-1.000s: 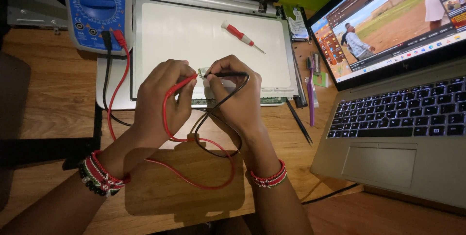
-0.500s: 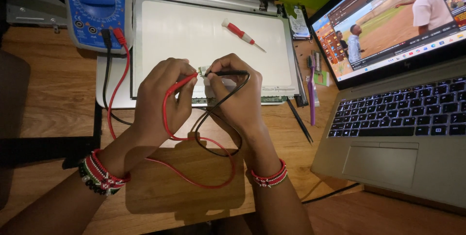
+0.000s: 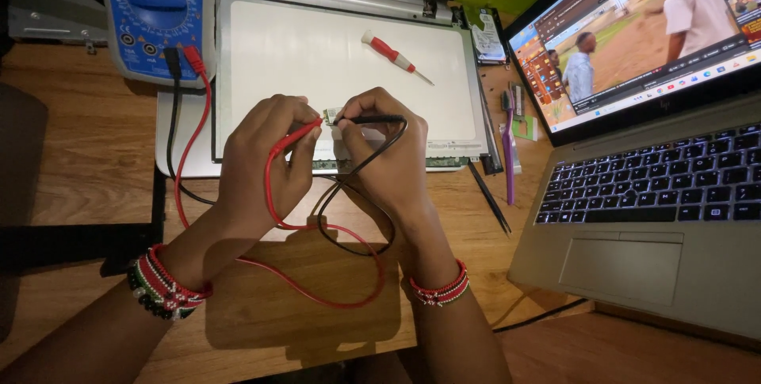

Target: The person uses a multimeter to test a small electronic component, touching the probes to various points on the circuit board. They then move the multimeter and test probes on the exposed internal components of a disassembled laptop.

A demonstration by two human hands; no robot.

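Observation:
My left hand grips a red test probe, its tip pointing right at a small green part held between both hands. My right hand pinches a black test probe whose tip meets the same small part from the right. Red and black leads loop down over the wooden table and run up to a blue multimeter at the top left. Both hands hover over the lower edge of a white bare display panel.
A red-handled screwdriver lies on the panel. To the right stands an open silver laptop playing a video. Purple tweezers and a black tool lie between panel and laptop. A green circuit strip runs along the panel's bottom edge.
The hands and probes stay where they were. Only the video on the laptop screen has changed.

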